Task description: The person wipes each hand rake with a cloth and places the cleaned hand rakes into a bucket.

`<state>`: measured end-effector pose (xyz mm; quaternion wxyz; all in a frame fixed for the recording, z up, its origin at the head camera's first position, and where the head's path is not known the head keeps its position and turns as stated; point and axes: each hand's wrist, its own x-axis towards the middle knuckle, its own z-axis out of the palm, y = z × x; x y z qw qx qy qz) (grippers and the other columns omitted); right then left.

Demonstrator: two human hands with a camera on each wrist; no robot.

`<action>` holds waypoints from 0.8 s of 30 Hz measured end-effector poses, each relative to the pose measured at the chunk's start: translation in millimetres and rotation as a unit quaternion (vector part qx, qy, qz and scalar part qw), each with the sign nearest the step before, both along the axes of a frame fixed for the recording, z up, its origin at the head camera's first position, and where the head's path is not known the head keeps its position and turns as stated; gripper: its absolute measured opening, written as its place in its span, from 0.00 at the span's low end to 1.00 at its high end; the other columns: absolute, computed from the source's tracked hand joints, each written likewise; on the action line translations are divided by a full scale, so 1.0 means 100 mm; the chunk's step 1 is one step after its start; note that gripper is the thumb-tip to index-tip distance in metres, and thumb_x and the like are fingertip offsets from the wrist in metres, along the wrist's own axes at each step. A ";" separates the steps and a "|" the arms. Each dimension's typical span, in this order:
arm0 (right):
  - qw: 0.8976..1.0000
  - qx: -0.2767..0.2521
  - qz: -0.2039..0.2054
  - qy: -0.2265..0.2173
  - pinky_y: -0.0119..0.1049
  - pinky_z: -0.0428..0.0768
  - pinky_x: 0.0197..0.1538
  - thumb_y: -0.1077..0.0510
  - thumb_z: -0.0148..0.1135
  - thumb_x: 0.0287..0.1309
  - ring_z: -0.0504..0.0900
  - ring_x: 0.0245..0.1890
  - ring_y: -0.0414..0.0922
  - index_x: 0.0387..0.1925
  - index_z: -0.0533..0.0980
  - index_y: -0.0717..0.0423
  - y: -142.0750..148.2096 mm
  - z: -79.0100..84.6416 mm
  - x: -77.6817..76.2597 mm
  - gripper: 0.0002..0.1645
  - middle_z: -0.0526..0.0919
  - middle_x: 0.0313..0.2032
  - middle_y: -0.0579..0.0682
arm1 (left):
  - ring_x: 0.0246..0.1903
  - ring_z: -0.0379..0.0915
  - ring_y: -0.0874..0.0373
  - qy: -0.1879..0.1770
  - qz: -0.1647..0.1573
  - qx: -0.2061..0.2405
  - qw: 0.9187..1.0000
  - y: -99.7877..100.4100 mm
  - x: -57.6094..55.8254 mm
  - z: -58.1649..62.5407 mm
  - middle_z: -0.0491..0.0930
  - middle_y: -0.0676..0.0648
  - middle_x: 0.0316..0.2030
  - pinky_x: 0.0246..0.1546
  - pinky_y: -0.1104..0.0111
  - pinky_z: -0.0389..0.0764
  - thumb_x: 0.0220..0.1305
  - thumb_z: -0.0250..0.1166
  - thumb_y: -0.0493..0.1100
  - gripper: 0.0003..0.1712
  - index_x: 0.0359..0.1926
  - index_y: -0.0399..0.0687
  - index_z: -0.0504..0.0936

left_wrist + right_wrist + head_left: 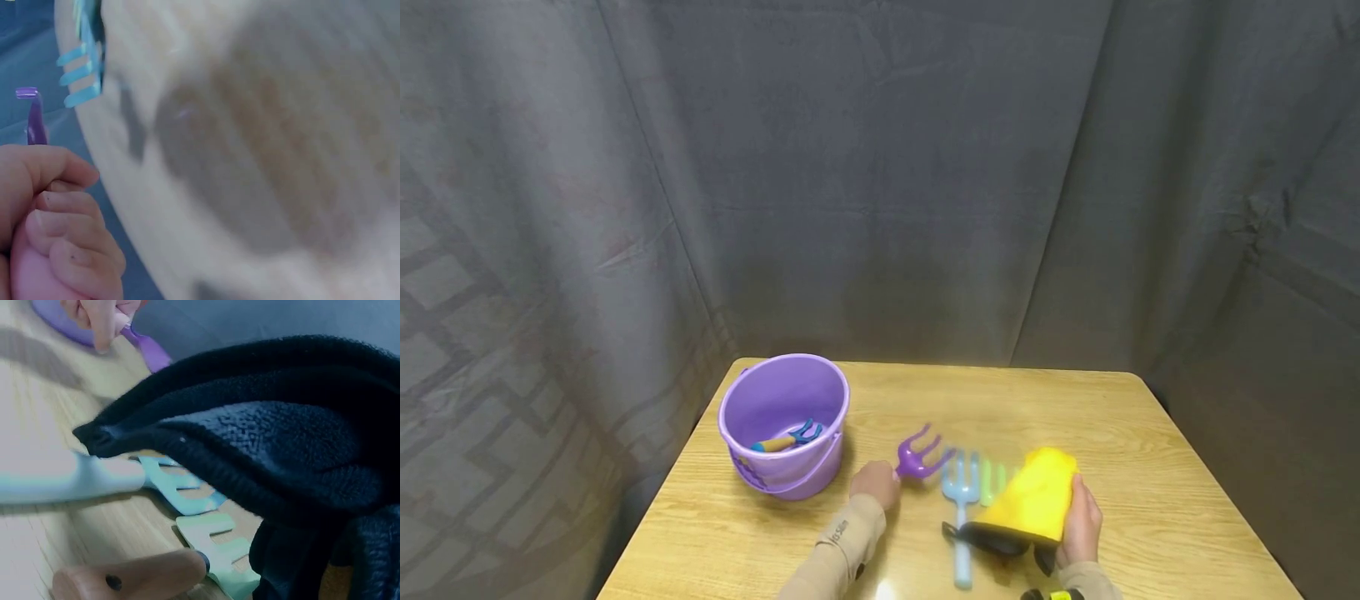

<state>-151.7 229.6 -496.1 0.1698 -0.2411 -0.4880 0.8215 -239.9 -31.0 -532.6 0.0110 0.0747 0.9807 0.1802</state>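
Observation:
My left hand (876,483) grips a purple toy hand fork (917,458) by its handle end, tines toward the right. In the left wrist view its fingers (75,231) are curled, with part of the fork (37,122) showing above. My right hand (1081,525) holds a yellow cloth hat-like piece (1037,496) with a black fuzzy lining (300,431), its opening tilted down toward me. Beneath and beside this cloth lie a light blue fork (961,492) and a green fork (987,483) with a wooden handle (137,575). The cloth hides part of both forks.
A purple bucket (823,479) stands at the table's back left, its handle hanging down in front. Inside it lies a small blue fork (805,432) with an orange-brown handle. The wooden table (1157,508) ends at dark grey curtains (887,208) behind and on both sides.

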 end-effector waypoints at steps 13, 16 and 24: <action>0.986 -0.052 -0.081 0.135 0.27 0.76 0.28 0.56 0.52 0.61 0.77 0.27 0.37 0.35 0.69 0.58 -0.12 0.19 0.00 0.08 0.76 0.29 0.47 | 0.12 0.63 0.61 0.061 -0.041 -0.013 0.997 0.06 0.07 0.36 0.70 0.54 0.13 0.12 0.70 0.65 0.54 0.62 0.47 0.11 0.20 0.48 0.78; 0.980 -0.009 -0.078 0.181 0.27 0.77 0.31 0.59 0.49 0.62 0.77 0.30 0.38 0.37 0.69 0.58 -0.18 0.26 0.01 0.06 0.75 0.32 0.48 | 0.12 0.62 0.62 0.071 -0.056 -0.013 0.996 0.09 0.10 0.42 0.69 0.54 0.12 0.11 0.71 0.64 0.54 0.62 0.46 0.11 0.19 0.47 0.78; 0.947 0.148 -0.011 0.286 0.25 0.73 0.43 0.73 0.45 0.59 0.73 0.42 0.39 0.43 0.68 0.57 -0.33 0.34 0.00 0.14 0.71 0.41 0.50 | 0.11 0.61 0.62 0.091 -0.073 -0.028 0.993 0.15 0.16 0.50 0.66 0.54 0.12 0.10 0.73 0.63 0.54 0.62 0.46 0.13 0.18 0.47 0.76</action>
